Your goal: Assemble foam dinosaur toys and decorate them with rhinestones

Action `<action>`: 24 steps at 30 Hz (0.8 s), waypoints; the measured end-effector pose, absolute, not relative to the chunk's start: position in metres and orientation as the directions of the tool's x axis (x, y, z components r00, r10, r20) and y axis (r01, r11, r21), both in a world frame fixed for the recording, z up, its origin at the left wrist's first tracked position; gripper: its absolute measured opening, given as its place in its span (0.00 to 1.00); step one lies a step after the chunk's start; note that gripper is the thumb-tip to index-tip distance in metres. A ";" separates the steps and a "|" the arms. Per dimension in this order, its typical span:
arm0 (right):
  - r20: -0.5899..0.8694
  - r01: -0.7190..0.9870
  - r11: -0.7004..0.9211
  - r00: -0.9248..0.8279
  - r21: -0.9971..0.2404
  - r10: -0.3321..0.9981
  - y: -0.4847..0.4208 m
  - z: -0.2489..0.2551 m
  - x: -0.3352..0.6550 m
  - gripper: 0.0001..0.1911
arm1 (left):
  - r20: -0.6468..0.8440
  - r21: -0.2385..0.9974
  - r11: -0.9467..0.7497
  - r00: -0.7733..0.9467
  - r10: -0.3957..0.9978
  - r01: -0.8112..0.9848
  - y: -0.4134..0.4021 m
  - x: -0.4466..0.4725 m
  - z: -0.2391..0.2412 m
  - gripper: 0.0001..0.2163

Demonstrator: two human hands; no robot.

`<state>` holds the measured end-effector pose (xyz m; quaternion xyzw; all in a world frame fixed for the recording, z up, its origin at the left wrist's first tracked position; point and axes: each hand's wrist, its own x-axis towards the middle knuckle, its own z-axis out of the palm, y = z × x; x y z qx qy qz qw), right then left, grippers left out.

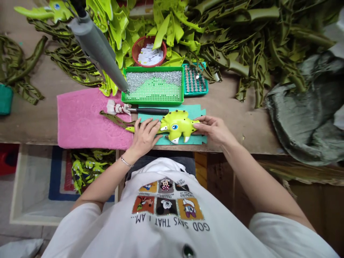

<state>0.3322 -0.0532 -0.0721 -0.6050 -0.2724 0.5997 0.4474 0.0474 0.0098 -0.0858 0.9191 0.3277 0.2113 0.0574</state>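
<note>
A lime-green plastic dinosaur toy (177,125) with a blue eye and white horns lies on a teal mat (199,140) at the table's front edge. My left hand (145,136) rests flat on its tail end, fingers stretched over the plastic. My right hand (212,129) touches the head end, fingertips pinching the snout. A dark-handled screwdriver (150,111) with a taped end lies just behind the toy. A dark olive plastic piece (115,120) pokes out from under the toy to the left.
A pink towel (83,118) covers the table's left. A green tray of screws (153,86), a teal tray of small batteries (195,81) and a red basket of white discs (149,52) stand behind. Heaps of green dinosaur shells (242,39) fill the back. A grey hanging tool (96,46) dangles left.
</note>
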 end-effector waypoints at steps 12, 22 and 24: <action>0.384 0.681 0.314 -0.052 -0.662 0.922 -0.082 -0.028 0.294 0.20 | 0.292 -0.002 -0.905 0.866 0.406 0.425 0.024 0.039 -0.029 0.15; 0.487 0.739 0.413 -0.133 -0.531 0.863 -0.056 -0.011 0.284 0.11 | 0.306 0.095 -0.895 0.842 0.443 0.436 0.056 0.018 -0.037 0.19; 0.457 0.780 0.384 -0.143 -0.494 0.878 -0.053 -0.002 0.276 0.11 | 0.331 0.145 -0.854 0.789 0.517 0.499 0.063 -0.005 -0.041 0.22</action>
